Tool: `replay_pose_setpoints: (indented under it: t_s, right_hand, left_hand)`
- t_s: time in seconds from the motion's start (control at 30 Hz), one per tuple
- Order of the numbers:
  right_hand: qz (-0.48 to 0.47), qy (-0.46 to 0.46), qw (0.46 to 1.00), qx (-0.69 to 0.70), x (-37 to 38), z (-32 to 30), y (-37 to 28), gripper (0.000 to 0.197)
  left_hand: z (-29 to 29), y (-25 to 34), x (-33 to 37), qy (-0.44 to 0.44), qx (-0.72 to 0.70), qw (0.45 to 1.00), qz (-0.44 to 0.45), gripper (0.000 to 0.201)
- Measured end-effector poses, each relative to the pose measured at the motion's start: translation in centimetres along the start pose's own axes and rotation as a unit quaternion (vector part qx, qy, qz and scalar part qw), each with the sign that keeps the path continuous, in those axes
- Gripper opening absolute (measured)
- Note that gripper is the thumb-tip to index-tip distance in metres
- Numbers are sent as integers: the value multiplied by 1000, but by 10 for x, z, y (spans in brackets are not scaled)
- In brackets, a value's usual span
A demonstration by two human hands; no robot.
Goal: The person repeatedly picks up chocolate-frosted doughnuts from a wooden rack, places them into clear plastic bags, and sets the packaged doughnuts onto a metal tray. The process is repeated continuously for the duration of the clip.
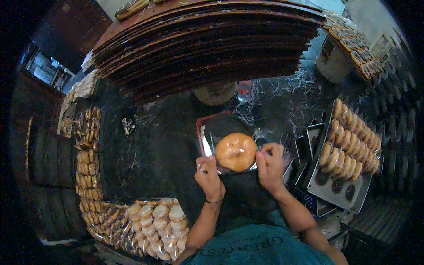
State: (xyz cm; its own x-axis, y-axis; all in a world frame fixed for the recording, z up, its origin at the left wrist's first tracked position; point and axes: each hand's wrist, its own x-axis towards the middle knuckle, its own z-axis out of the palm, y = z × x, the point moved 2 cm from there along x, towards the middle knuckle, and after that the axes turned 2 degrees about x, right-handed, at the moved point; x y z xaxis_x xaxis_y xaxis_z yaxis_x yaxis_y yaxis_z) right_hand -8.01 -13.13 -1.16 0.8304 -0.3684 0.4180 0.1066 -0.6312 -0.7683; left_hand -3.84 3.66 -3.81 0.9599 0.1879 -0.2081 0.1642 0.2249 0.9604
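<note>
In front of me, a round golden-brown bread ring (236, 152) with a dimpled middle lies in a clear plastic bag (209, 140). My left hand (208, 176) is closed, pinching the bag's near left corner. On the other side, my right hand (270, 165) grips the bag's right edge between thumb and curled fingers. Bread and bag are over a dark tray with a reddish rim (199, 128), which they partly cover.
At my right, a metal tray (320, 187) holds rows of bread rings (351, 137). Wrapped breads (152, 225) line the left and near-left edges. Stacked boards (212, 48) stand at the back, before a bucket (338, 57) at far right. Loose plastic scraps (300, 86) litter the dark surface.
</note>
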Motion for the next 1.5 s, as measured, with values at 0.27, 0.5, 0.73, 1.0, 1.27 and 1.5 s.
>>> replay_pose_setpoints:
  t_s: [0.27,0.5,0.73,1.0,1.27,1.5]
  right_hand:
    - [192,-174,919,297,-18,-6,33,29]
    - [191,15,664,723,-24,-22,-5,60]
    - [151,253,663,688,-50,-162,45,67]
    - [147,627,762,68,-156,-344,143,46]
    - [298,482,824,-1,-171,-322,226,53]
    - [282,474,832,55,-162,-334,234,53]
  left_hand:
    - [-6,-5,-7,-129,-95,980,-113,20]
    - [46,26,-48,-272,-102,957,-7,35]
    - [10,59,-17,-256,-1,959,121,33]
    - [-63,73,47,-133,137,969,155,33]
    - [-32,96,13,-128,220,947,195,36]
    - [-47,68,30,-192,146,946,216,32]
